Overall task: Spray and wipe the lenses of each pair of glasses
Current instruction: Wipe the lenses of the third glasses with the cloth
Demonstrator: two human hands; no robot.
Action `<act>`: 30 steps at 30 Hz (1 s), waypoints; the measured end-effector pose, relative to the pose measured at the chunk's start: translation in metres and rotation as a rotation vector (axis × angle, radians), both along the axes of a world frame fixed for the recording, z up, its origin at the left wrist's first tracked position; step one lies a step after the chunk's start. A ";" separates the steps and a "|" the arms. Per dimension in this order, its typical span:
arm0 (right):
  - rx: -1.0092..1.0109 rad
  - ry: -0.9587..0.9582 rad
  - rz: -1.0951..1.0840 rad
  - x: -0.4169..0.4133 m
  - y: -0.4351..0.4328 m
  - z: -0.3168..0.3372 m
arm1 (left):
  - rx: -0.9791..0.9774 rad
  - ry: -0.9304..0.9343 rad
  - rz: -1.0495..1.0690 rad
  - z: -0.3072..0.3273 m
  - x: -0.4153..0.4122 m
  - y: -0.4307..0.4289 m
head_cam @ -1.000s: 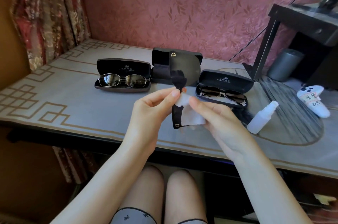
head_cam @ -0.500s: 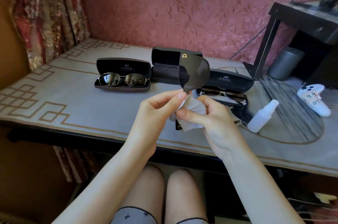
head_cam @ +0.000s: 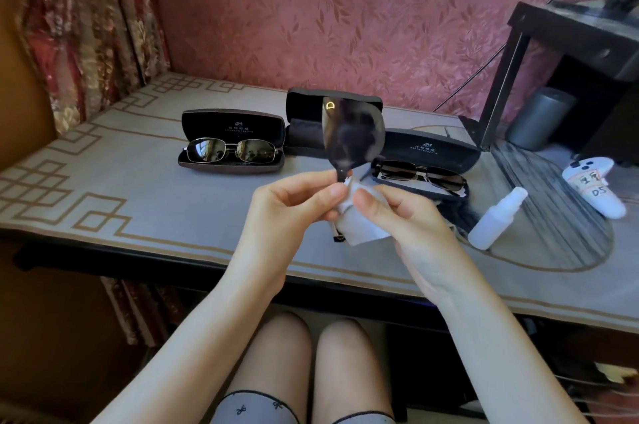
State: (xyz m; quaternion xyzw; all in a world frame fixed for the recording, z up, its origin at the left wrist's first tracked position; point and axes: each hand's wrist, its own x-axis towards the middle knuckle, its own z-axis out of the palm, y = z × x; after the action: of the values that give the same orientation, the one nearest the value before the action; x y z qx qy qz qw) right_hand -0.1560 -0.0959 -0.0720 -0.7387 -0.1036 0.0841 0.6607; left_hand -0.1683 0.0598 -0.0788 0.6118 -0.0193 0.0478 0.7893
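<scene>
Nearest, at six o'clock, the person's knees (head_cam: 287,354) show below the table (head_cam: 103,188) edge, and both forearms rise from there to the middle of the view. The left hand (head_cam: 294,205) pinches the black sunglasses (head_cam: 352,133) near the bridge, thumb and forefinger closed on the frame; the right hand (head_cam: 408,219) is curled round a white cloth (head_cam: 361,231), thumb on top, holding it against the lower lens, which the cloth hides. The sunglasses stand on end above the table, clear of it; one large dark lens points to twelve o'clock, smeared, with a gold letter at its top corner; a bit of frame pokes out under the cloth.

At three o'clock from the hands a white spray bottle (head_cam: 498,219) sits on the table, near the right wrist but apart from it; past it, at two o'clock, lies a white controller (head_cam: 594,188) with a handwritten label. Just behind the right hand, at one o'clock, is an open case (head_cam: 428,146) with brown-lensed glasses (head_cam: 422,175) in it; at twelve an open black case (head_cam: 304,122), partly hidden by the raised lens; at ten an open grey case (head_cam: 231,124) holding metal-framed glasses (head_cam: 231,151).

Farthest: a grey cylinder (head_cam: 539,119) under a dark stand (head_cam: 570,39) at two o'clock; a pink leaf-patterned wall (head_cam: 345,25) at twelve; a floral curtain (head_cam: 86,25) at ten.
</scene>
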 end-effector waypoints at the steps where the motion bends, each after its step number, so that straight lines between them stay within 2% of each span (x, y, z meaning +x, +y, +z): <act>1: -0.010 -0.020 -0.011 0.000 0.000 0.002 | -0.014 -0.005 -0.005 0.000 0.000 -0.001; 4: -0.036 -0.079 -0.050 0.000 0.001 0.004 | -0.030 -0.002 -0.030 0.001 0.000 -0.001; 7: -0.047 -0.097 -0.053 0.002 0.000 0.003 | 0.051 -0.008 -0.050 0.001 0.001 0.002; 15: 0.112 -0.035 -0.165 0.004 0.010 -0.004 | 0.057 0.039 -0.106 0.005 0.001 0.001; 24: 0.149 -0.047 -0.291 0.005 0.020 -0.008 | 0.016 0.006 -0.061 0.005 -0.003 -0.005; 30: 0.088 -0.103 -0.241 0.005 0.021 -0.008 | 0.035 -0.034 -0.029 0.003 -0.003 -0.005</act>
State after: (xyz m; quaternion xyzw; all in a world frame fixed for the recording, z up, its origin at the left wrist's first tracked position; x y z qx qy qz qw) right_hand -0.1513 -0.0747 -0.0801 -0.7196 -0.0514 -0.0388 0.6914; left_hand -0.1714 0.0550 -0.0755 0.6243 -0.0425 0.0467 0.7786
